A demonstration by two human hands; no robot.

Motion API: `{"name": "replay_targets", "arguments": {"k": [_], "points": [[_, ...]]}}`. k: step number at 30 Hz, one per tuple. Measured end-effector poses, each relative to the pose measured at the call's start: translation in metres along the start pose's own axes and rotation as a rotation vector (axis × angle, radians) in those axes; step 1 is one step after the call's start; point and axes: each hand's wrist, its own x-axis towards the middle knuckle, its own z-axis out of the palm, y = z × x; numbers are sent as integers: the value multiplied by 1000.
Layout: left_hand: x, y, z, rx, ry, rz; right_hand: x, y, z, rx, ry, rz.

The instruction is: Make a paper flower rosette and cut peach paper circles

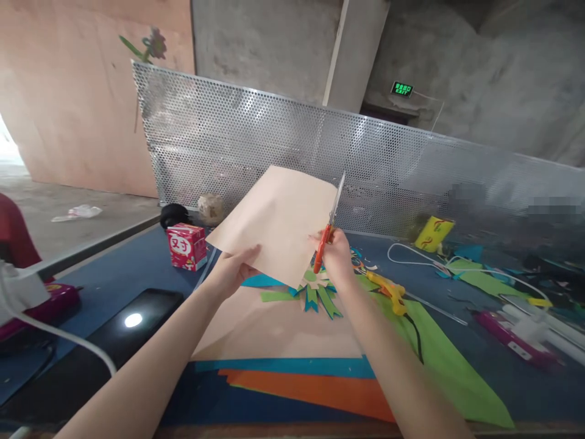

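At the far left edge, a pink tool (43, 308) lies on the blue bench (132, 268), with a white cable (59, 335) curving in front of it. Just right of that, a black phone (132, 323) lies flat, a bright light reflected on its screen. Behind it stands a small red carton (186, 246), with a dark round object and a pale round one near a perforated metal panel (256, 137) that runs along the back of the bench.

In the centre, the left hand (233, 268) holds a beige sheet of paper (278, 222) up above the bench, fingers curled closed on its lower left edge. The right hand (338, 253) grips orange-handled scissors (328, 228), fingers closed through the handles, blades pointing up at the sheet's right edge. Whether the blades are in the paper I cannot tell.

Beneath the hands, flat on the bench, lie a larger beige sheet (274, 329), a blue and green paper rosette (317, 292), and blue and orange sheets (315, 390) nearest the viewer. To the right, a yellow glue gun (388, 291) rests on a long green sheet (439, 360). Further right stand a yellow carton (433, 233), green scraps and another pink tool (516, 335).
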Motion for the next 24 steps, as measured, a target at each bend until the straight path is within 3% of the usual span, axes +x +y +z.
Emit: {"name": "replay_targets", "arguments": {"k": [6,12,18,24], "points": [[7,-11,-5,26,72,-200,-6,17,-7,-170,-15,-41],[11,-18,-12,14,143,-381,-5,34,-10,-243,-107,54],[2,-7,-1,-82,28,-314,-12,14,-18,-121,-126,-68],[4,-11,-2,-21,51,-164,-15,6,-25,120,-133,-123]]}}
